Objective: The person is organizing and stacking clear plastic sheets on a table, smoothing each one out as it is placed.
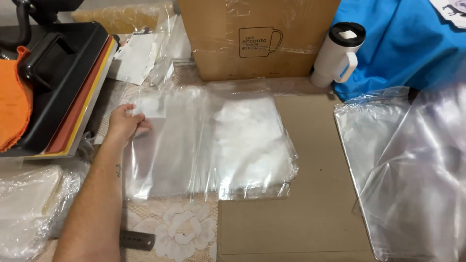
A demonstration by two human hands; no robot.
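Here, left hand [125, 123] grip pinched on clear plastic bags [208, 145], brown cardboard box [257, 36] behind, right hand unseen.

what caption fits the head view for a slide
Left hand grips the clear plastic bags beside a heat press.
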